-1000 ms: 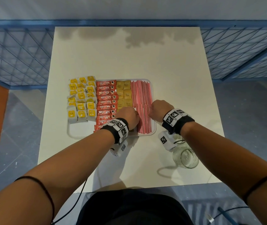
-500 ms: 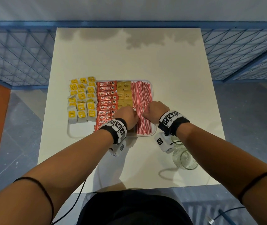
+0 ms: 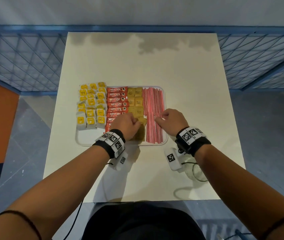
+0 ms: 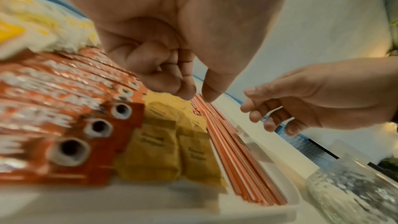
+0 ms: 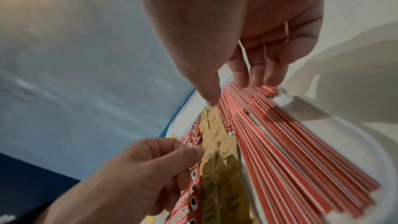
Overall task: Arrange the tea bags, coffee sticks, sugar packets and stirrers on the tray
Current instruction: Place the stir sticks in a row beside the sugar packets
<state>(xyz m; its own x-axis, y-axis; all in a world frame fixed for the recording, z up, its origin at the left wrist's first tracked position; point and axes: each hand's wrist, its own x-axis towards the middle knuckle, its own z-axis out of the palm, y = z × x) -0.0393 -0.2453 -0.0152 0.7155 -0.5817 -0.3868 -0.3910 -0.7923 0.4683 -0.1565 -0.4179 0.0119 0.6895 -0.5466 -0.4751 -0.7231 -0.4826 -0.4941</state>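
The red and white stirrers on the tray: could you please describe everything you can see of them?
The stirrers are thin red-and-white striped sticks, lying flat and roughly parallel in two end-to-end batches along the right side of the white tray, beside the brown sugar packets. The right hand hovers just over them with loosely curled fingers.

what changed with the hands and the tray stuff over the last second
The right hand slid left from the tray's right edge onto the stirrers, its fingers now spread loosely over them without a clear grip. The left hand barely moved and stays curled over the sugar packets; whether it pinches one cannot be told. Tea bags, coffee sticks, tray and glass jar kept their places.
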